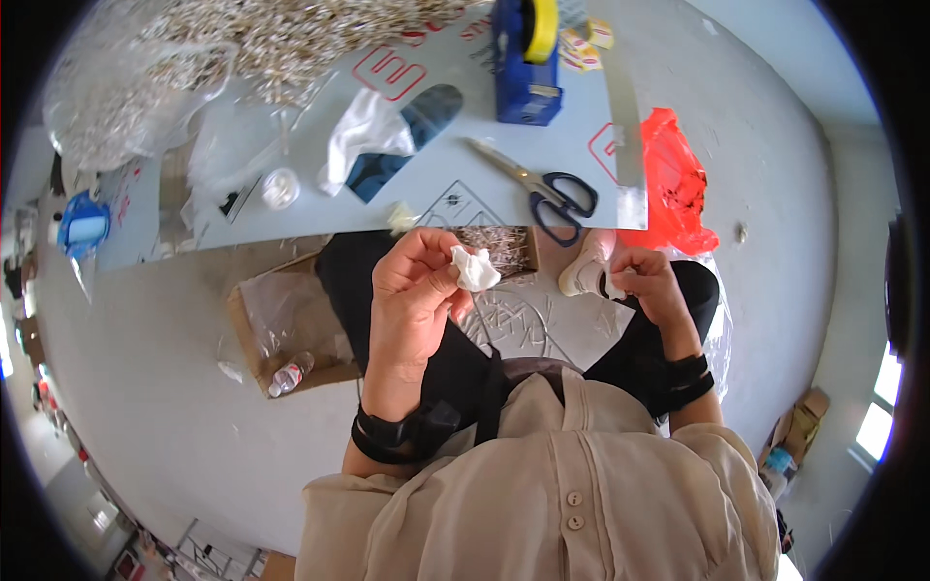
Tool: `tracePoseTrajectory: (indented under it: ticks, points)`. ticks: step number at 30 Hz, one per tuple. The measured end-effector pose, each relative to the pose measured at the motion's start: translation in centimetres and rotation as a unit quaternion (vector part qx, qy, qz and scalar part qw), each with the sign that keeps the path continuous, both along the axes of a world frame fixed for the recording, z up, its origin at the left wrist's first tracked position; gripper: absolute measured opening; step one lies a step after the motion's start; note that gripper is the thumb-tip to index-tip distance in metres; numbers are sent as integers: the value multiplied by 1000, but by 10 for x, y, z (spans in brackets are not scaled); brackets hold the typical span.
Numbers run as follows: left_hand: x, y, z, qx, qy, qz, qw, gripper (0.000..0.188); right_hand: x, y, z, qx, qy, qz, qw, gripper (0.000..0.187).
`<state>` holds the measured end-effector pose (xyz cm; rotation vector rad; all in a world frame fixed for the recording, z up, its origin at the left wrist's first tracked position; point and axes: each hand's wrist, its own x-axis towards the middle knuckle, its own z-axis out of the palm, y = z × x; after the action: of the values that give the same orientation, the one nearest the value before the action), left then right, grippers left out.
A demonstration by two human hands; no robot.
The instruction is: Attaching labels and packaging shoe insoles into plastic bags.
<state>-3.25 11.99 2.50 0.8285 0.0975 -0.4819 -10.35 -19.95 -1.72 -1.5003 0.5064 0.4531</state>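
Observation:
Just off the table's near edge, my left hand (412,295) is closed, thumb and fingers pinching a crumpled white wad (475,269) that looks like tissue or soft cloth. My right hand (654,286) is over my right knee, its fingers pressed together; a bit of white shows at the fingertips, too small to name. Scissors (528,179) with dark blue handles lie on the table (484,145), handles over the near edge. Left of them, a white cloth (363,136) partly covers a dark blue patterned sheet (426,121). A small pale yellowish scrap (401,217) sits at the edge near my left hand.
A blue tape dispenser (528,73) stands at the far side. Many small beige pieces (291,44) are heaped at far left, partly in clear plastic. A red plastic bag (670,184) hangs by the right end. Under the table are a cardboard box (254,339) and a bottle (291,374).

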Motion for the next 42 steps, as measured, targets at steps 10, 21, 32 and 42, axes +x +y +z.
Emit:
tracePoseTrajectory:
  ticks: [10,21,32,42]
  points:
    - [-29,8,30,-21,-40,4,999,14,48,136,85,151,-95,21,984,8]
    - [-35,31,26,240,-283,153,916,31,54,186,94,187,-134,96,969,20]
    - [-42,67,-1,213,-231,260,913,9,63,239,103,115,-121,172,971,37]
    - [-51,122,-1,216,-211,311,901,15,72,298,98,20,-166,229,959,27]
